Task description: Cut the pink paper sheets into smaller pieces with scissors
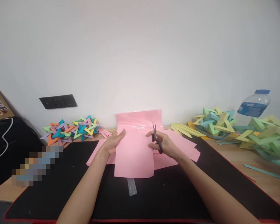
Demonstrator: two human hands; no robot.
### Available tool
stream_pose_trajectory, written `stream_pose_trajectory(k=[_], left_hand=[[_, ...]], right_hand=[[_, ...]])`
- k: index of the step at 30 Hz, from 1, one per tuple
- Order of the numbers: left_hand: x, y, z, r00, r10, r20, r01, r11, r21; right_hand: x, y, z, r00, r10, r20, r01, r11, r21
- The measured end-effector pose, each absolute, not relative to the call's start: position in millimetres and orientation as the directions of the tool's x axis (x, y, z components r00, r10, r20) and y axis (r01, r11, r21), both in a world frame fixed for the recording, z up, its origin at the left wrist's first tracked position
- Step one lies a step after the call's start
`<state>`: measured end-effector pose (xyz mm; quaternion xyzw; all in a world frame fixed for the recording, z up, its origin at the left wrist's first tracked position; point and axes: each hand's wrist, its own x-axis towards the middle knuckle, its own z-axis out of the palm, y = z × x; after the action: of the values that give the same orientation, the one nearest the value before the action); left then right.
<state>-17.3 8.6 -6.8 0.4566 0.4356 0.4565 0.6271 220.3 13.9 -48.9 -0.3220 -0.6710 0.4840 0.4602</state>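
A pink sheet of paper (134, 158) stands tilted up in front of me. My left hand (112, 143) holds it by its left edge, with the thumb on the front and the other fingers mostly hidden behind. In my right hand (165, 143) is a pair of black-handled scissors (158, 143), blades pointing up and away. The thumb and a finger of that hand are close to the sheet's right edge; whether they touch it I cannot tell. Behind the sheet, a clear plastic wrapper (140, 117) shows pink paper. More pink sheets (170, 161) lie fanned beneath.
A clear ruler (132, 188) lies on the black mat (67, 193). Multicoloured folded-paper stars (60, 132) sit at the back left. Yellow strips (183, 129), green-yellow paper stars (216, 121) and a water bottle (253, 107) stand right. A dark bag (16, 149) is far left.
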Motion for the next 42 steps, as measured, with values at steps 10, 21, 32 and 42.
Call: stream_pose_trajectory(k=[10,21,32,42], left_hand=[[-19.8,4.3,-6.8,0.216,0.975,-0.060,-0.035,0.069,0.997],[-12.6,0.5,-0.4,0.257,0.964,0.066,-0.007,-0.067,0.998],[-31.2,-11.9,14.5,0.201,0.971,0.128,-0.147,-0.100,0.984],[-37.7,-0.6,-11.8,0.296,0.955,-0.035,-0.227,0.106,0.968]], right_hand=[[217.0,18.7,-54.3,-0.164,0.957,0.240,-0.164,0.213,-0.963],[215.8,16.2,-47.2,-0.162,0.944,0.286,-0.093,0.274,-0.957],[220.4,-5.6,-3.2,-0.066,0.915,0.398,0.048,0.401,-0.915],[266.7,17.7,-45.1,-0.638,0.768,-0.056,0.203,0.098,-0.974]])
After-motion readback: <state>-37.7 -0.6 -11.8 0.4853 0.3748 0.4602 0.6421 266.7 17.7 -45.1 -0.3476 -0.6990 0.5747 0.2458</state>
